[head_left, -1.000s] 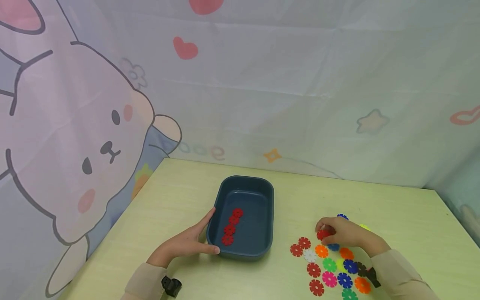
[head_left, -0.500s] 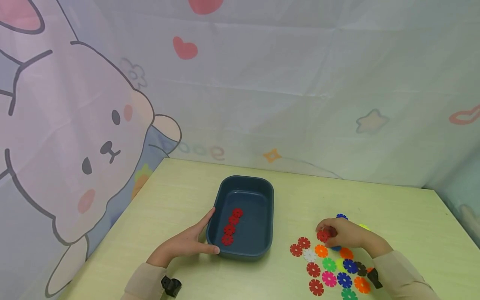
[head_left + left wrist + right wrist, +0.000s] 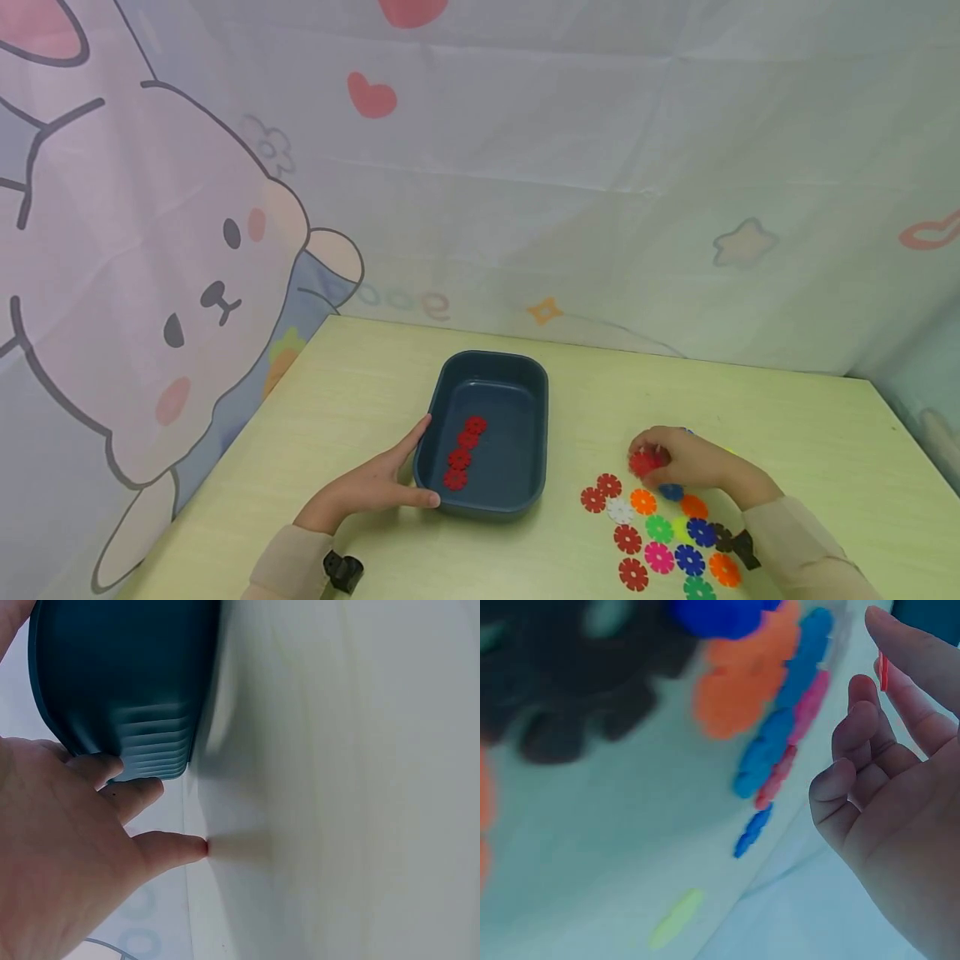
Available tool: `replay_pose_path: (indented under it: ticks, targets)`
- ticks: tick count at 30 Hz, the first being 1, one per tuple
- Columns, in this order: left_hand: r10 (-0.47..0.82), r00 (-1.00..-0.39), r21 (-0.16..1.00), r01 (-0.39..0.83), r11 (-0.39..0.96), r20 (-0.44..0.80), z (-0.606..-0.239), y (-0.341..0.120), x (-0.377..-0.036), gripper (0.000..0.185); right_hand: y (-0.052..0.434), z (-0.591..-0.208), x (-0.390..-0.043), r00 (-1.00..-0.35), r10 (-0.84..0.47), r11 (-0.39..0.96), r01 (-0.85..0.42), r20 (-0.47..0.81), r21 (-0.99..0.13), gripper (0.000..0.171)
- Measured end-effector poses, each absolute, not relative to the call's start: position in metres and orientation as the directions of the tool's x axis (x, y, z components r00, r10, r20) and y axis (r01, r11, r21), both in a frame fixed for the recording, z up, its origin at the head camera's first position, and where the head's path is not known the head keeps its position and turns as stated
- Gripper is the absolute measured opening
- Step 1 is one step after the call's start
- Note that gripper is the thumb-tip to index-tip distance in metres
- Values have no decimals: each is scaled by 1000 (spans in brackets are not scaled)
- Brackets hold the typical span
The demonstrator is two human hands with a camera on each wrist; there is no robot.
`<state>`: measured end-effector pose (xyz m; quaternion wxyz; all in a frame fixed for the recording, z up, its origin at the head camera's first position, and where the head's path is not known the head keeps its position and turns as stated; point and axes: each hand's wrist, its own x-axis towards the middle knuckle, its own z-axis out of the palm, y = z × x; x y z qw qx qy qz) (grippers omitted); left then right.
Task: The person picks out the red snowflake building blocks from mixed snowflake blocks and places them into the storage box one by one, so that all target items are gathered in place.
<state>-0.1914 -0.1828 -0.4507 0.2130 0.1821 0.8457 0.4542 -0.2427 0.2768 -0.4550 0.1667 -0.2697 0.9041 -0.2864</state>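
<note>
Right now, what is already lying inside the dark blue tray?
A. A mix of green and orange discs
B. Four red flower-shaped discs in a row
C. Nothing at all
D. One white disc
B: the head view shows four red discs lined up on the floor of the dark blue tray, while the left hand rests against its near corner and the right hand pinches another red disc.

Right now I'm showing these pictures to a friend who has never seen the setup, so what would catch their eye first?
Probably the spread of bright flower-shaped discs on the table's right side, where the right hand pinches a red disc. Next, the dark blue tray at the middle, with a row of red discs inside and the left hand resting against its near-left corner. Behind it all hangs a big cartoon bunny curtain.
</note>
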Motion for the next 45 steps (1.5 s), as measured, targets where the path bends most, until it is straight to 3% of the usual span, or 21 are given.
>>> replay_pose_path:
  ticks: [11, 30, 45]
  targets:
    - [504, -841, 845, 116, 521, -196, -451, -182, -191, 109, 254, -425, -252, -784, -621, 655, -508, -16, -560, 32]
    - [509, -840, 845, 125, 520, -189, -453, -184, -192, 109, 178, -398, -274, -708, -705, 557, -598, 53, -576, 32]
    - [507, -841, 851, 116, 512, -190, -451, -185, -191, 109, 125, -403, -300, -678, -727, 488, -623, 111, -611, 35]
